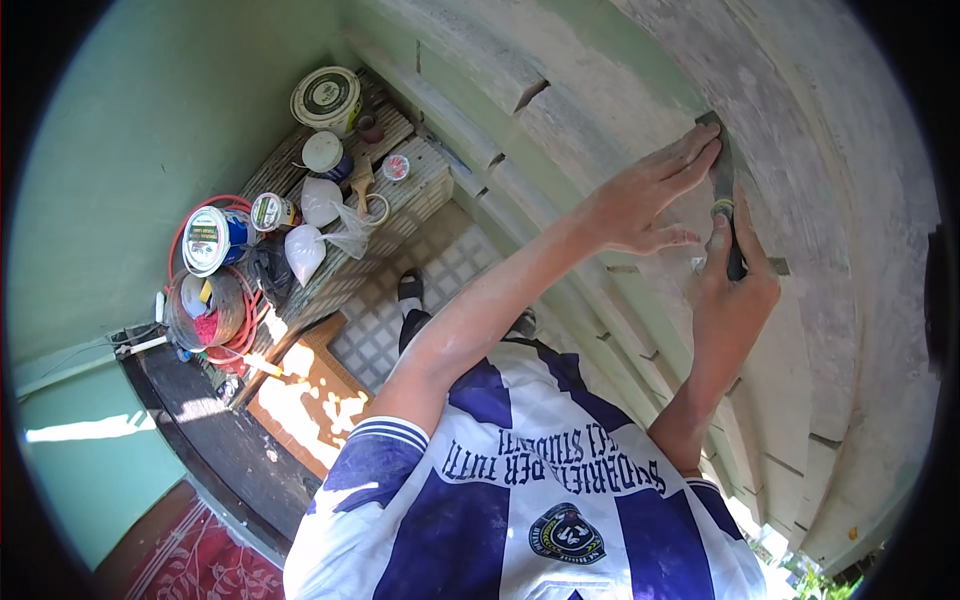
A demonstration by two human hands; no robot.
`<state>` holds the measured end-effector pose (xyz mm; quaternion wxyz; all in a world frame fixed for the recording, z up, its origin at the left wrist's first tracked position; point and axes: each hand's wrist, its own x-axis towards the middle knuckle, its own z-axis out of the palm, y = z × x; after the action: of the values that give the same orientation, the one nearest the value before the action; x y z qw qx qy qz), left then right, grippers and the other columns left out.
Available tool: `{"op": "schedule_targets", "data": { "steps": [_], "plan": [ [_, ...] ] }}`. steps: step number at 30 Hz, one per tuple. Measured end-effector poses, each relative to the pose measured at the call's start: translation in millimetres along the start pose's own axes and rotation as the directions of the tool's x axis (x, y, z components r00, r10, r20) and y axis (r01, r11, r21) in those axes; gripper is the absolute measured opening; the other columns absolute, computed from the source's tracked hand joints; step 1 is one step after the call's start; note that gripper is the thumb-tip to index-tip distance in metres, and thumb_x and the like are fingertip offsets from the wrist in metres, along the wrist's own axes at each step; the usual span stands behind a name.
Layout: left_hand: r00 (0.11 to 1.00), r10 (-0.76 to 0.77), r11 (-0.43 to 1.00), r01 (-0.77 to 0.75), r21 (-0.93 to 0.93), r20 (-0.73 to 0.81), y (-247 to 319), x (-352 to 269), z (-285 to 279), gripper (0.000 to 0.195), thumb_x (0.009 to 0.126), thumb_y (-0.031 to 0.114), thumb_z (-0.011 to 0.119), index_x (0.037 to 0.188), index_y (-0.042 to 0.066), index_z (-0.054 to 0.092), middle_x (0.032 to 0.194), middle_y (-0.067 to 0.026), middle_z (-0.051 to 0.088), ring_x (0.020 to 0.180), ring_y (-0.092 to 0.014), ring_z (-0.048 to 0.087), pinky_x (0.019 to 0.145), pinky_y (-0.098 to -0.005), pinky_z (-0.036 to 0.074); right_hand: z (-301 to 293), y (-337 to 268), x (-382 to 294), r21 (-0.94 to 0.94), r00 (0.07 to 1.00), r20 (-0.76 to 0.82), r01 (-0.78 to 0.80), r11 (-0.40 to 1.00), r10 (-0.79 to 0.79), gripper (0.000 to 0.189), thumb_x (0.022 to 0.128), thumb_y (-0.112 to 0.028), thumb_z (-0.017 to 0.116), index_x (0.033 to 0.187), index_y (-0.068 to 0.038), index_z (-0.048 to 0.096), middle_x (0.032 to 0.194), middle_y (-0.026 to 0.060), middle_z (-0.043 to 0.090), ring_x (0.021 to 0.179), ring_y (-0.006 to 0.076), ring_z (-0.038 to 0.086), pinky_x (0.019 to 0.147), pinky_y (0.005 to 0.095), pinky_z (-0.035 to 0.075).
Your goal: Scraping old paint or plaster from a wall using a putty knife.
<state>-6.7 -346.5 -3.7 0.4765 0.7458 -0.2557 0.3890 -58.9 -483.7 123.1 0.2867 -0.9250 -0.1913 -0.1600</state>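
Note:
My right hand (739,259) grips the dark handle of a putty knife (723,176), thumb along the handle. The blade points up the picture, its wide end against a green wall (645,56) smeared with whitish filler. My left hand (649,191) reaches across from the left. Its outstretched fingertips rest on the blade near the wide end, while the thumb stands apart below and holds nothing. Pale dust covers the left hand and forearm.
A slatted bamboo bench (409,169) at left bears a large lidded tub (326,97), a blue-and-white paint bucket (217,236), plastic bags of white powder (305,251) and a paintbrush (361,180). A red hose (251,322) lies coiled there. Ledges (551,109) jut from the wall; floor tiles (375,330) show below.

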Motion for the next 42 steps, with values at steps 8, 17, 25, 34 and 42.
{"op": "schedule_targets", "data": {
  "steps": [8,17,25,34,42],
  "plan": [
    [1.0,-0.011,1.0,0.01,0.027,0.027,5,-1,4,0.107,0.091,0.056,0.069,0.161,-0.008,0.02,0.169,-0.0296,0.019,0.156,-0.047,0.024,0.126,-0.0495,0.029,-3,27,6,0.094,0.999,0.033,-0.041,0.995,0.038,0.039,0.1,-0.01,0.066,0.138,-0.011,0.069,0.079,0.0157,0.069,0.063,0.0125,0.048,0.064,0.0296,0.046],
    [1.0,-0.013,1.0,0.013,0.017,0.019,12,0,-3,0.105,0.091,0.055,0.07,0.16,-0.009,0.025,0.168,-0.0304,0.021,0.156,-0.046,0.024,0.126,-0.0492,0.028,-7,17,-1,0.06,0.997,0.074,-0.037,0.998,0.032,0.04,0.1,-0.008,0.065,0.14,-0.012,0.068,0.081,0.0172,0.068,0.065,0.0153,0.049,0.067,0.0297,0.048],
    [0.997,-0.07,0.997,0.069,0.025,0.026,18,1,2,0.102,0.093,0.052,0.069,0.161,-0.008,0.023,0.169,-0.0283,0.022,0.157,-0.045,0.023,0.127,-0.0483,0.027,-2,26,-4,0.212,0.999,0.025,-0.039,0.977,0.035,0.042,0.1,-0.008,0.064,0.142,-0.013,0.067,0.076,0.0164,0.064,0.064,0.0131,0.046,0.064,0.0291,0.046],
    [0.992,-0.109,0.994,0.108,0.008,0.059,33,-23,33,0.105,0.093,0.058,0.065,0.161,-0.008,0.021,0.169,-0.0292,0.02,0.157,-0.045,0.021,0.127,-0.0504,0.026,-5,55,-21,0.17,0.999,0.004,-0.054,0.984,0.054,0.041,0.1,-0.008,0.065,0.14,-0.01,0.068,0.073,0.0117,0.062,0.063,0.011,0.044,0.061,0.0276,0.044],
    [0.991,-0.042,0.978,0.015,0.207,0.128,30,-23,14,0.103,0.092,0.063,0.06,0.163,-0.003,0.025,0.171,-0.0227,0.022,0.158,-0.04,0.024,0.128,-0.0523,0.024,-8,53,-28,0.417,0.978,0.104,-0.206,0.886,0.178,0.041,0.103,-0.007,0.062,0.143,-0.009,0.065,0.071,0.0013,0.056,0.057,0.0066,0.04,0.052,0.0251,0.036]
  ]
}}
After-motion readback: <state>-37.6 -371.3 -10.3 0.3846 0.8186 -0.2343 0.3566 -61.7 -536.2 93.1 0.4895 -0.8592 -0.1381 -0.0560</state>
